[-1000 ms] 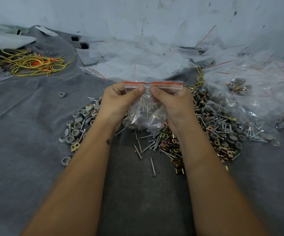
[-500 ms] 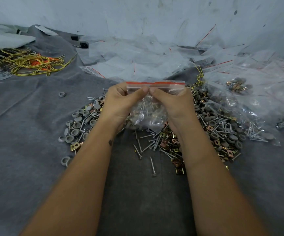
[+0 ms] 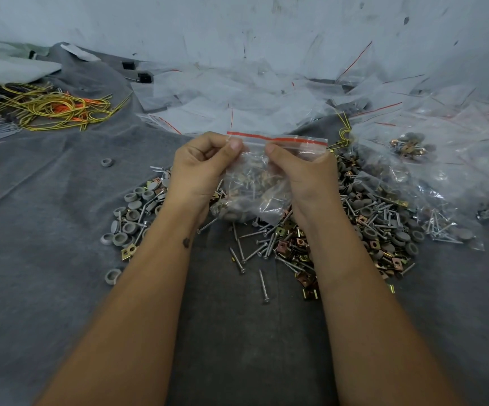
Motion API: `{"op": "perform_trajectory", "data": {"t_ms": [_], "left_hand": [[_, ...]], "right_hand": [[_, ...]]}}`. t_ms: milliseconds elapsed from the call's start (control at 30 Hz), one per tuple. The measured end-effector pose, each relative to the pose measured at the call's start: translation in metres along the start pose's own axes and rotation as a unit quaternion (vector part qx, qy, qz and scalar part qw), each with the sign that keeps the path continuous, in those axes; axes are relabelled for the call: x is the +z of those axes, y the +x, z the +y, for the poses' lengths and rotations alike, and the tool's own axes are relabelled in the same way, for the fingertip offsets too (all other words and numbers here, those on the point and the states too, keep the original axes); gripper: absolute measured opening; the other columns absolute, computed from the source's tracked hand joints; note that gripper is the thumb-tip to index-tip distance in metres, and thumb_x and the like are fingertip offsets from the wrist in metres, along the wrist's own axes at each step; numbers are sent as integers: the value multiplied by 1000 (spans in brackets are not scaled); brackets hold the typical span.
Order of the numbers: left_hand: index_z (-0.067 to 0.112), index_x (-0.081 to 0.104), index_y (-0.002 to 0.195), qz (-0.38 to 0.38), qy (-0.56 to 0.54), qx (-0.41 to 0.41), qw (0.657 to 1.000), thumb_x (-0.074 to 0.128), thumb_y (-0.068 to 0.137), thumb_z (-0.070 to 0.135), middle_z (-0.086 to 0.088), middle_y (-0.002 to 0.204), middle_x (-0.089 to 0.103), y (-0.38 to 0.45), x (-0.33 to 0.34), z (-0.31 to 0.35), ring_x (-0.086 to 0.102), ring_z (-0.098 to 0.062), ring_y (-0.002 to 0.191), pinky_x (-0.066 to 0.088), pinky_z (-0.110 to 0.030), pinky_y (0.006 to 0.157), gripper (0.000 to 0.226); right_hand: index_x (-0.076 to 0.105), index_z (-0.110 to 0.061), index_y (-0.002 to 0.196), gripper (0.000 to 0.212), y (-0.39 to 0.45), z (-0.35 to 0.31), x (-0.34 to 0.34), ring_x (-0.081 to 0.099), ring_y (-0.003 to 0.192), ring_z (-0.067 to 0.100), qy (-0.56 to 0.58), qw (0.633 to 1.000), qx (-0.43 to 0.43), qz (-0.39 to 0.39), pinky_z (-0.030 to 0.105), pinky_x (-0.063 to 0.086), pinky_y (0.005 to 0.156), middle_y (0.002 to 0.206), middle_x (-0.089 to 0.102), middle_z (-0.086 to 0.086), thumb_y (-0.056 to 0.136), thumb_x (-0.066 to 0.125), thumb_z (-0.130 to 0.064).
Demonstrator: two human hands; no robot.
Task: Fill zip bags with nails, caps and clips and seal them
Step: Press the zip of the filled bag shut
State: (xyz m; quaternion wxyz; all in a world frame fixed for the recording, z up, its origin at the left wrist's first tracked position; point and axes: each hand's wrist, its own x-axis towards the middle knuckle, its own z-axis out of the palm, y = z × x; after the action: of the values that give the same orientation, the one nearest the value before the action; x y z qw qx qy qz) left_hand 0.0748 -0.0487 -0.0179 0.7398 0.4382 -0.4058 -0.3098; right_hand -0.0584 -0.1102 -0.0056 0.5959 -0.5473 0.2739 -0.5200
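Observation:
A clear zip bag point(image 3: 255, 186) with a red strip along its top hangs upright between both hands; screws, caps and clips fill its lower half. My left hand point(image 3: 202, 168) pinches the zip edge near its left end. My right hand point(image 3: 301, 171) pinches the same edge near the middle, its thumb tip a short gap from the left thumb. Below the bag lie loose screws point(image 3: 255, 250), grey caps point(image 3: 129, 221) and brass clips point(image 3: 298, 244) on the grey cloth point(image 3: 47, 259).
Filled clear bags point(image 3: 430, 171) pile up at the right, one with clips showing. Several flat zip bags point(image 3: 222, 106) lie at the back by the wall. Yellow and orange wires point(image 3: 50, 109) sit far left. A single grey cap point(image 3: 107, 162) lies apart.
My thumbs, which met at the middle of the zip edge, have drawn slightly apart along it. The bag stays at the same height.

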Motion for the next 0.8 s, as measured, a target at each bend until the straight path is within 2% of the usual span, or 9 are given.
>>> {"op": "perform_trajectory", "data": {"t_ms": [133,267,367,500,600,700,800], "left_hand": [[19,68,65,15,-15,-3,1000,62,89,2,4,69,70,2,-3,0,61,-8,63,53,-22,65,30],[7,64,79,42,-15,-24,999,65,88,8,4,66,68,2,-1,1,60,-7,61,51,-20,65,9],[7,69,82,14,-16,-58,998,74,75,19,-8,79,72,-1,2,-1,66,-23,77,55,-39,81,15],[5,69,84,12,-25,-40,999,73,74,16,-9,80,74,-2,2,0,70,-22,76,59,-37,74,15],[5,69,85,28,-1,-34,999,70,84,10,-7,79,74,-2,0,-1,69,-25,77,57,-44,81,5],[7,68,85,47,26,-30,998,67,88,10,-8,80,71,-2,-1,-2,65,-27,81,53,-50,87,5],[4,69,87,44,12,-33,998,68,88,11,-18,88,68,-2,-2,1,60,-33,88,48,-58,94,8]], "right_hand": [[72,-12,75,14,1,0,-3,65,58,13,36,999,6,12,28,56,59,63,70,-1,78,74,2],[71,-12,75,15,1,-1,-4,65,61,10,24,1000,-14,9,26,56,61,64,70,-3,82,71,1],[71,-14,78,15,-2,-1,-6,64,60,7,-13,999,-36,-27,21,53,58,65,71,-4,82,70,0],[73,-12,85,8,-3,-1,-5,68,68,12,-36,998,-26,-44,26,56,64,74,74,-1,81,73,-5],[75,-16,83,8,-2,0,-5,71,72,13,-47,997,-15,-52,24,55,63,77,75,1,87,69,-13],[76,-20,85,17,-3,3,-2,71,73,13,-70,996,-10,-51,19,51,57,83,76,3,93,62,-26],[77,-26,85,21,-2,7,-3,72,83,15,-84,995,-26,-48,26,55,68,89,76,2,94,60,-34]]}}
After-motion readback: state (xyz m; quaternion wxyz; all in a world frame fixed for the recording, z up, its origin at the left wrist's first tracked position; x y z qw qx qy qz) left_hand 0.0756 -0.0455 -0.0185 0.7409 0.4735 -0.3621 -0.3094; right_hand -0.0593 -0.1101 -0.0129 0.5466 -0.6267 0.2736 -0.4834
